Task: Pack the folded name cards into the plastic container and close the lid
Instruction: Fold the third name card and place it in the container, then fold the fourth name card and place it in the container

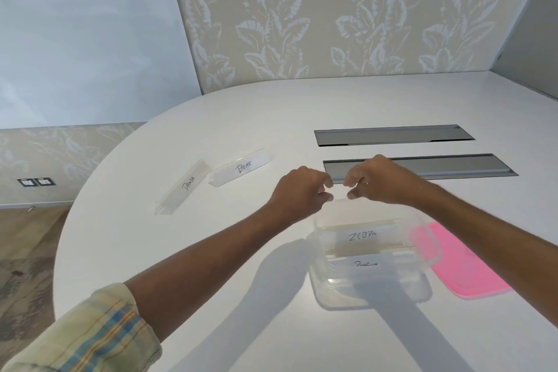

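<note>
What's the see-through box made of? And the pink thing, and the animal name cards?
The box looks like clear, glossy plastic: the ZEBRA card shows through it. The pink lid seems smooth plastic. The BEAR card looks like folded white paper or thin card, matte, with pen writing.

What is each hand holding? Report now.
Left hand: fingers curled, grip cannot be told.
Right hand: fingers curled, grip cannot be told.

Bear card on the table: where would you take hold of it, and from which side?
Probably best to pinch the Bear card across its top fold, near the middle, coming down from above. It stands like a long tent, so its two sloping faces meet at a thin ridge that fingers can close on.
</note>
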Demonstrator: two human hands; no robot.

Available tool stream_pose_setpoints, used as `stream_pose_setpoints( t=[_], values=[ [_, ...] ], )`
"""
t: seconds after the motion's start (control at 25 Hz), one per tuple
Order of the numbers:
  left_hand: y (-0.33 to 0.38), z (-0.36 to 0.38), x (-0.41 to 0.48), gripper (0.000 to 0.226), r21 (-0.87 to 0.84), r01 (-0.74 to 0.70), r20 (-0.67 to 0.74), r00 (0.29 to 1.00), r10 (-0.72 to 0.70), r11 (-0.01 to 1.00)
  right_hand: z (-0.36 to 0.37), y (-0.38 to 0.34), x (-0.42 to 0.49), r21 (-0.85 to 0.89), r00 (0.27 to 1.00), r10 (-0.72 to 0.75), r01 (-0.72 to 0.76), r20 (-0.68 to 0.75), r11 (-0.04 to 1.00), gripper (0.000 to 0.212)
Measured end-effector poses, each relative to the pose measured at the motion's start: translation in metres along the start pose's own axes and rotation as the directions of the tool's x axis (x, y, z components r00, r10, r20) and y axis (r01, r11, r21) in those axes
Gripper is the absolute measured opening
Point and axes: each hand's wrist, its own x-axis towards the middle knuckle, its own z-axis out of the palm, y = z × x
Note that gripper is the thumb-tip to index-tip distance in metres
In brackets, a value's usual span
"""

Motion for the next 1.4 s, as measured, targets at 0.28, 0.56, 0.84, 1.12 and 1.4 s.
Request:
stream_pose_setpoints(
  t=[0.28, 0.56, 0.84, 1.12, 1.4],
  values=[
    [-0.104, -0.041, -0.028, 0.024, -0.073, 0.291, -0.109, 0.948, -0.297, 0.954, 0.020, -0.091, 0.075, 0.088, 0.994, -0.108, 0.107, 0.014, 0.990, 0.029],
    [-0.218, -0.071, -0.072, 0.024, -0.067, 0.558, -0.158, 0.812, -0.561, 0.827, 0.073, -0.191, 0.161, 0.133, 0.965, -0.252, 0.241, 0.070, 0.961, 0.028],
    [-0.299, -0.069, -0.098, 0.044, 0.001, 0.697, -0.166, 0.708, -0.687, 0.718, 0.125, -0.259, 0.232, 0.145, 0.939, -0.319, 0.301, 0.125, 0.943, 0.033],
    [-0.333, -0.047, -0.095, 0.044, 0.011, 0.712, -0.075, 0.701, -0.709, 0.702, 0.167, -0.283, 0.275, 0.067, 0.933, -0.330, 0.323, 0.146, 0.944, 0.037],
    [-0.343, -0.039, -0.096, 0.022, 0.052, 0.696, -0.102, 0.717, -0.689, 0.716, 0.180, -0.286, 0.293, -0.096, 0.937, -0.333, 0.343, 0.108, 0.934, 0.052]
  ],
)
